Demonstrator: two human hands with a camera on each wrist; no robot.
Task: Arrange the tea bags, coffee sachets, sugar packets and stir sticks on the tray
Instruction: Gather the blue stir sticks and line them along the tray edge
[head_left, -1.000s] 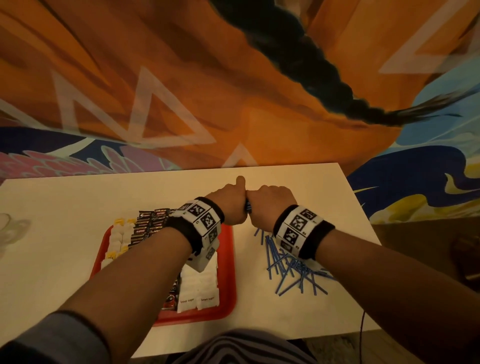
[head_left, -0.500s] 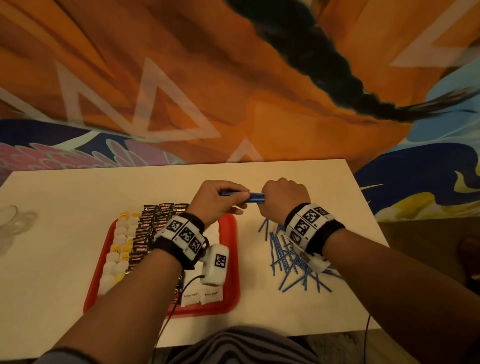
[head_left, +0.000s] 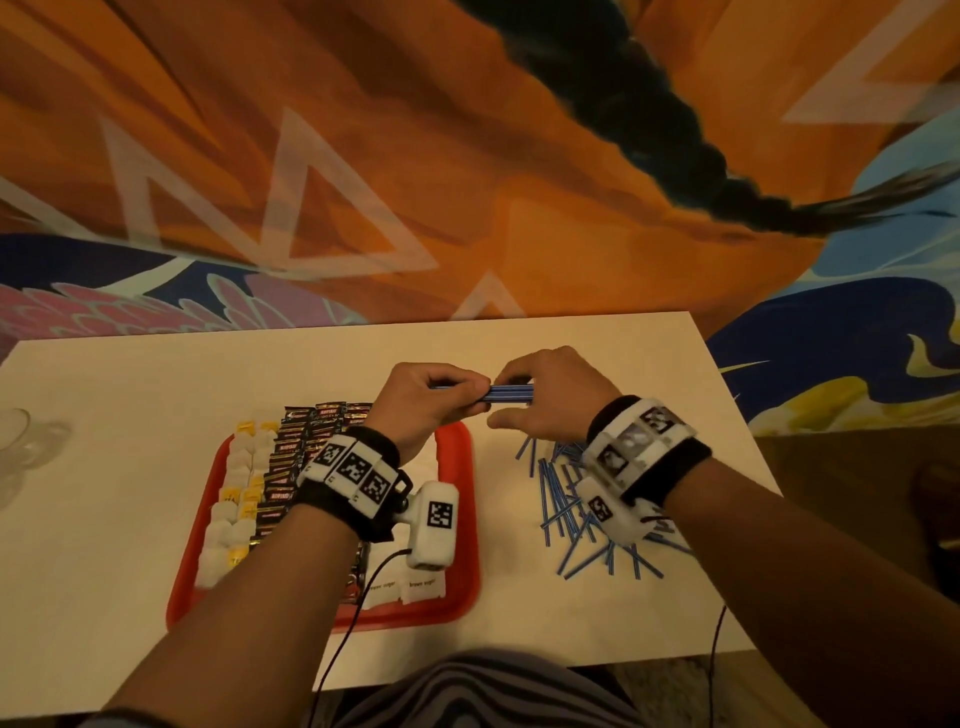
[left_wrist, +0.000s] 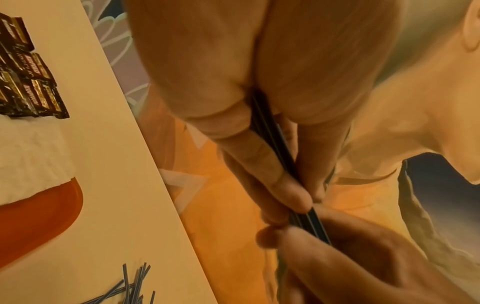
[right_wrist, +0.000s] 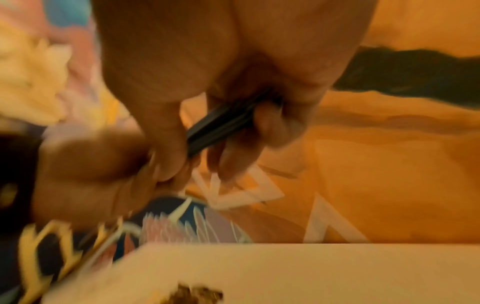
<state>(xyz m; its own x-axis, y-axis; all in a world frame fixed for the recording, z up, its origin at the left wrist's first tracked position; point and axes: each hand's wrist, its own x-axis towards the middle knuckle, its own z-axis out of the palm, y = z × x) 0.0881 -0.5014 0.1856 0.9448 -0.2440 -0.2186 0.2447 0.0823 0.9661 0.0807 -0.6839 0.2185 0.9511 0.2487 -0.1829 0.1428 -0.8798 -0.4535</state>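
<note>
Both hands hold one bundle of blue stir sticks (head_left: 511, 393) level above the table, just beyond the red tray (head_left: 457, 441). My left hand (head_left: 431, 400) grips the bundle's left end, fingers curled round it (left_wrist: 272, 148). My right hand (head_left: 550, 400) pinches the right end, the sticks (right_wrist: 221, 125) showing between its fingers. On the tray lie a column of white tea bags (head_left: 241, 483) with yellow tags, dark coffee sachets (head_left: 311, 431) beside them, and white sugar packets (head_left: 410, 587) near the front. A loose pile of blue stir sticks (head_left: 571, 504) lies on the table right of the tray.
The white table (head_left: 104, 467) stands against a painted orange and blue wall (head_left: 467, 182). A clear glass (head_left: 15, 452) sits at the table's far left edge. Wrist-camera cables hang over the table's near edge. The table's right edge is close to the loose sticks.
The hands have drawn apart from touching fists, and the bundle now lies level between them. Both hands lifted slightly and the right hand's fingers loosened to a pinch.
</note>
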